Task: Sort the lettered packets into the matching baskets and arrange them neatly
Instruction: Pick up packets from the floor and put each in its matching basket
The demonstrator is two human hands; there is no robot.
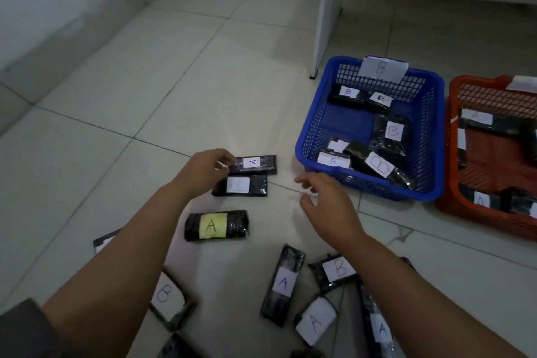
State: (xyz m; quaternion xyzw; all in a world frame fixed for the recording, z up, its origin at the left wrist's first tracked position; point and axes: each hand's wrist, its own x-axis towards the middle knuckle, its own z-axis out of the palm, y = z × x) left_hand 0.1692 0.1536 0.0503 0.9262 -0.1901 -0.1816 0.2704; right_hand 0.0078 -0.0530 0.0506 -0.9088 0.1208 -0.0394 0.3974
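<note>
Black packets with letter labels lie scattered on the tiled floor. My left hand [207,167] reaches to the left end of a flat packet marked A [255,164], fingertips curled at its edge; whether they grip it I cannot tell. Just below lies a packet with a faint white label [241,185]. A yellow-labelled A packet [217,225] sits nearer me. My right hand [325,200] hovers empty, fingers relaxed, beside the blue basket [316,122] tagged B, which holds several B packets. The orange basket [453,154] at right holds A packets.
More packets lie near me: an A [283,283], a B [338,269], two more A packets [315,321] [380,328] and a B [168,296] under my left forearm. A white furniture panel [328,9] stands behind the blue basket. A wall runs along the left.
</note>
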